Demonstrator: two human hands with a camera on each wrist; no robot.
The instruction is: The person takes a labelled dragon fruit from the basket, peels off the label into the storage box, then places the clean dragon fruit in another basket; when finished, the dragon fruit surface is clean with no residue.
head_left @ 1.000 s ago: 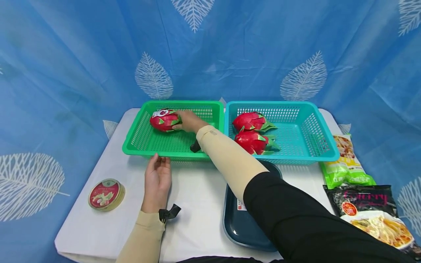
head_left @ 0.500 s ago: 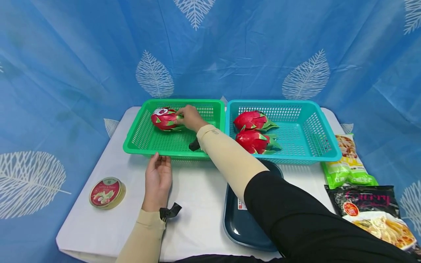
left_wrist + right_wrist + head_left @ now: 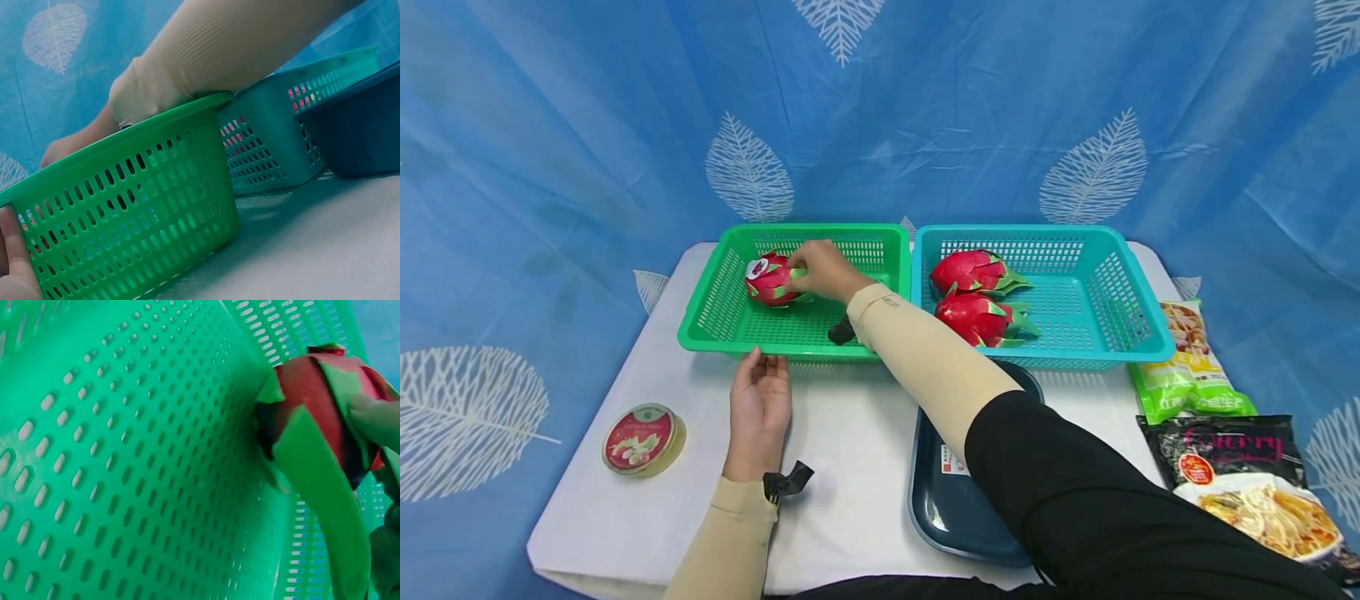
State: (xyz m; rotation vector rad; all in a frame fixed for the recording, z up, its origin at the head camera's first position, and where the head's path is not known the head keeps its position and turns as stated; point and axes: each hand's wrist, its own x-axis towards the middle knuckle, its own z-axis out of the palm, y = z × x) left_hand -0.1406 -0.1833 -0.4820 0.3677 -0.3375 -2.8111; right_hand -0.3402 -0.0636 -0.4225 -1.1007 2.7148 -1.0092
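Observation:
In the head view my right hand (image 3: 826, 271) reaches into the green basket (image 3: 696, 335) and grips a red dragon fruit (image 3: 769, 287) with green scales and a round white sticker. The right wrist view shows the thumb (image 3: 375, 419) pressed on the fruit's side, above a long green scale; the other fingers are mostly out of sight. My left hand (image 3: 762, 408) lies palm up in front of the basket. Its straight fingers (image 3: 14, 240) touch the basket's outer front wall, just under the rim.
A turquoise basket (image 3: 1152, 354) with two dragon fruits (image 3: 973, 317) stands beside the green one. A dark blue tray (image 3: 951, 533) lies under my right arm. On the left is a round candy tin (image 3: 642, 442); on the right, two food packets (image 3: 1232, 450).
The dragon fruit in the green basket has turned, its sticker shifting left and down. My right hand has moved slightly left with its fingers on the fruit. The left hand stays put.

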